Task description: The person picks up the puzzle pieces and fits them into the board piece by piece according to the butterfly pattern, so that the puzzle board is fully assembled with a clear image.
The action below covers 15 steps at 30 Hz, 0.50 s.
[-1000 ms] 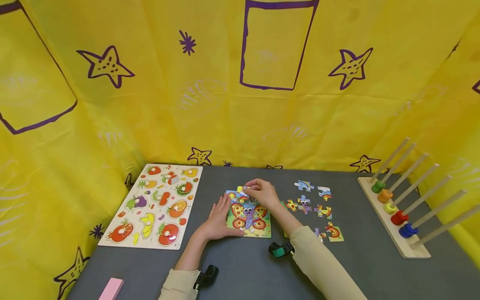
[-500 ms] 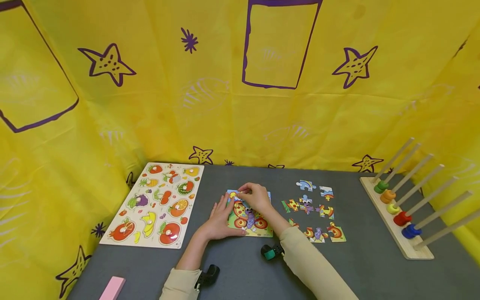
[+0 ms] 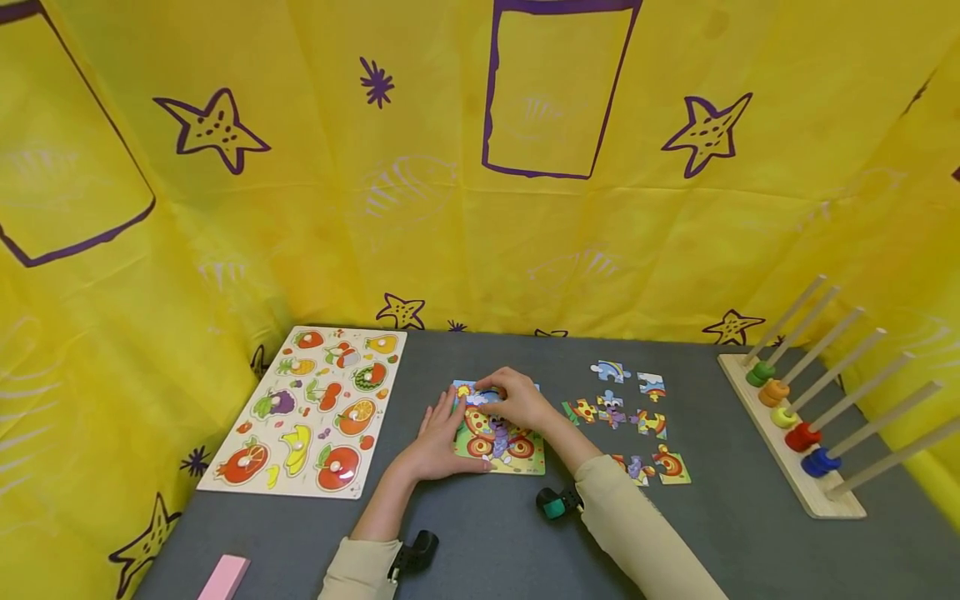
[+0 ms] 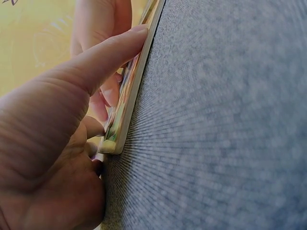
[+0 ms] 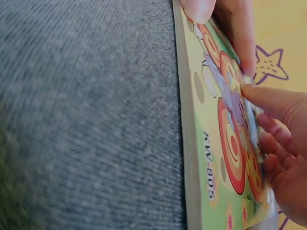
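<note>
Brightly printed, a butterfly puzzle board [image 3: 512,447] lies flat on the grey worktop [image 3: 480,542] between two hands.
With twelve o'clock pointing away from the person, its smiling purple insect spreads spotted wings ringed in red and yellow over yellow-green ground, under blue sky with a sun at eleven o'clock; the cut edge is pale. The left hand [image 3: 437,446] keeps its fingers straight along nine o'clock, thumb near six; the right hand [image 3: 520,400] sets its fingers on the sky around twelve, and whether they pinch a piece I cannot tell. Loose jigsaw pieces [image 3: 611,408] lie at three.
</note>
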{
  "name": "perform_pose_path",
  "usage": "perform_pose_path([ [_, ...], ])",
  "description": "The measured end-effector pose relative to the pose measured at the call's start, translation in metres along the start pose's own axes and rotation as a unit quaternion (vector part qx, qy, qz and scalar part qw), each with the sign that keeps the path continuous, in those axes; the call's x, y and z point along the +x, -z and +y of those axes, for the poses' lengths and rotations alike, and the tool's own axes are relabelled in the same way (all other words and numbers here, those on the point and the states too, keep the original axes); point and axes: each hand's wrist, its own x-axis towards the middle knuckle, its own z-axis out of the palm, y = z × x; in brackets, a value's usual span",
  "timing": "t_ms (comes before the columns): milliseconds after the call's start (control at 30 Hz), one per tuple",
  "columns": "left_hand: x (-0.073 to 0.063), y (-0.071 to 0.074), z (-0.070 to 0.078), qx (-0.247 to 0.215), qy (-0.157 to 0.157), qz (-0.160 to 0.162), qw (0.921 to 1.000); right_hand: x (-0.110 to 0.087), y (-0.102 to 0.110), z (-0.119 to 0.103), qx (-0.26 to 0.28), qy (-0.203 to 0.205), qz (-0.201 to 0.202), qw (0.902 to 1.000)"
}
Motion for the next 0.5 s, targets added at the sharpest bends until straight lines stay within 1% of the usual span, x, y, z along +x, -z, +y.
perform_pose_path([
  [100, -0.0003, 0.0005, -0.0006, 0.007, -0.006, -0.005, 0.9999, 0.0003, -0.0013, 0.0013, 0.002, 0.001, 0.003, 1.0],
  [300, -0.001, 0.0012, -0.0017, 0.019, -0.023, -0.014, 0.9994, 0.0001, -0.0033, 0.0023, -0.011, 0.007, 0.021, 0.9997],
  [500, -0.0007, 0.0002, -0.002, 0.023, -0.032, -0.013, 0.9991, -0.0018, -0.003, 0.0007, -0.011, 0.001, 0.028, 0.9995],
])
